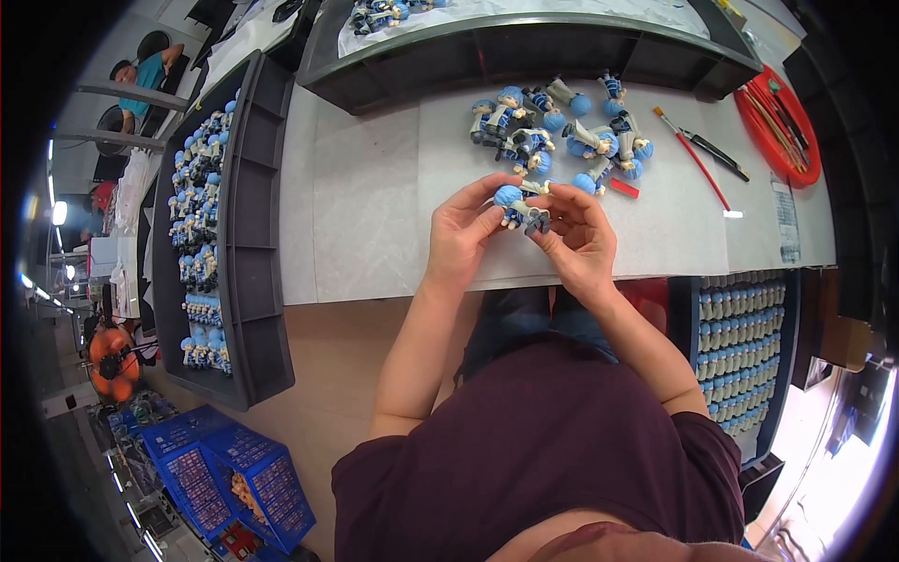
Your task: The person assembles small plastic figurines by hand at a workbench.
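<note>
A small toy figurine (508,196) with round blue hair and dark shoes is held between both hands above the near part of the table. The fingertips of my left hand (465,229) pinch it at the head end. My right hand (582,239) grips it by the dark feet, thumb below and fingers curled over. Just beyond my hands lies a loose pile of similar figurines (530,140) in blue, grey and white, some on their sides. Beside the pile rests a small red block (625,188).
A red-handled brush (698,159) and a black pen-like tool (715,155) lie right, near a red tray (813,173) of tools. Black crates stand at the back (524,56) and left (257,215). Rows of figurines fill another crate (787,365) at lower right. Blue baskets (234,440) sit lower left.
</note>
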Available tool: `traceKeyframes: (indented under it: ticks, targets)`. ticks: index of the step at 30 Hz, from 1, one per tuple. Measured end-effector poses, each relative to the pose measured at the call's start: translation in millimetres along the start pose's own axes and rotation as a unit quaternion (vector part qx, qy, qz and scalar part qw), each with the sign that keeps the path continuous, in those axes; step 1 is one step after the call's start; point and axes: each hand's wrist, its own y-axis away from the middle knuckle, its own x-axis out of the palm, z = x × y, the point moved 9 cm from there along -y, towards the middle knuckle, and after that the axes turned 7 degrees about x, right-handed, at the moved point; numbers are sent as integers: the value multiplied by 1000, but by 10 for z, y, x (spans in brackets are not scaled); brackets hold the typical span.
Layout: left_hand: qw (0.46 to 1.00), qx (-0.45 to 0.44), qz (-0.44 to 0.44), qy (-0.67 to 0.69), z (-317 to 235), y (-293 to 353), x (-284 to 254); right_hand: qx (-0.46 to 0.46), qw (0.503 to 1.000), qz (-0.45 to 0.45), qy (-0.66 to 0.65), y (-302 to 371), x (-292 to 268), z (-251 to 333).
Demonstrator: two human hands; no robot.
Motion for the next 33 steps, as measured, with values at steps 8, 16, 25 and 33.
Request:
traceKeyframes:
  ticks: [8, 16, 25, 33]
  targets:
    - [1000, -2, -12, 2, 2, 2, -16, 5, 1000, 2, 15, -4, 19, 23]
    - [1000, -1, -21, 19, 0, 3, -34, 3, 999, 9, 41, 5, 20, 9]
    - [999, 23, -31, 9, -16, 19, -135, -1, 997, -14, 70, 19, 21, -1]
    - [998, 27, -49, 4, -14, 20, -165, 21, 991, 3, 129, 34, 64, -15]
